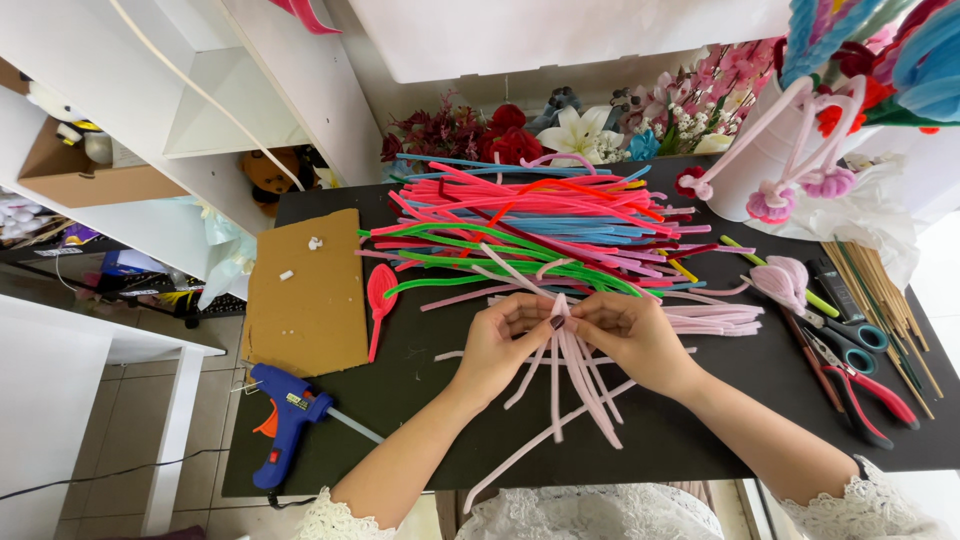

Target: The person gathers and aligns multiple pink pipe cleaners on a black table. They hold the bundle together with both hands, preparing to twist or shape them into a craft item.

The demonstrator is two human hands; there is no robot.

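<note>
A bundle of pale pink pipe cleaners (pixel 570 375) is pinched at its top between the left hand (pixel 497 345) and right hand (pixel 632 335), fingertips closed on it, its loose ends fanning down toward the person over the black worktop (pixel 420 400).

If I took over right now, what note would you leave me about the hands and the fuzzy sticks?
Left hand and right hand: both pinch one bundle of pale pink pipe cleaners at its middle, loose ends fanning toward the body.
Spare colourful pipe cleaners lie piled behind the hands on the black table.
Blue glue gun sits near the left hand, scissors and red pliers to the right.
Done: bundle gathered. Left: ends still loose and unshaped.
</note>
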